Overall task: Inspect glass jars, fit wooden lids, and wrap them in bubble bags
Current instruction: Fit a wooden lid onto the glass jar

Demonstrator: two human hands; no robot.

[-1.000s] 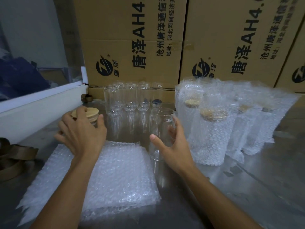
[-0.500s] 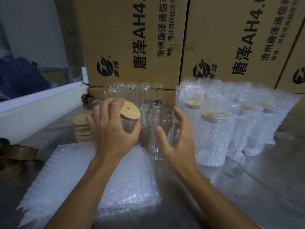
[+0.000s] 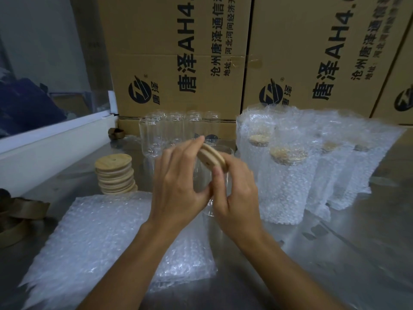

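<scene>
Nearest you, a flat stack of bubble bags (image 3: 93,240) lies on the metal table (image 3: 335,253), under your left forearm. Above its far edge your two hands meet over an open glass jar (image 3: 220,175) standing on the table. Your left hand (image 3: 178,182) pinches a wooden lid (image 3: 212,156) between thumb and fingertips, holding it tilted on edge above the jar's mouth, and your right hand (image 3: 237,193) curls round the lid's lower rim with its thumb up against it; whether it also touches the jar, you cannot tell. To the left, a stack of wooden lids (image 3: 115,174) stands beside the bags. To the right, wrapped jars (image 3: 283,175) stand upright in a cluster, lids showing through the bubble film. Behind your hands a row of empty jars (image 3: 176,128) lines up against the cardboard boxes (image 3: 178,52).
</scene>
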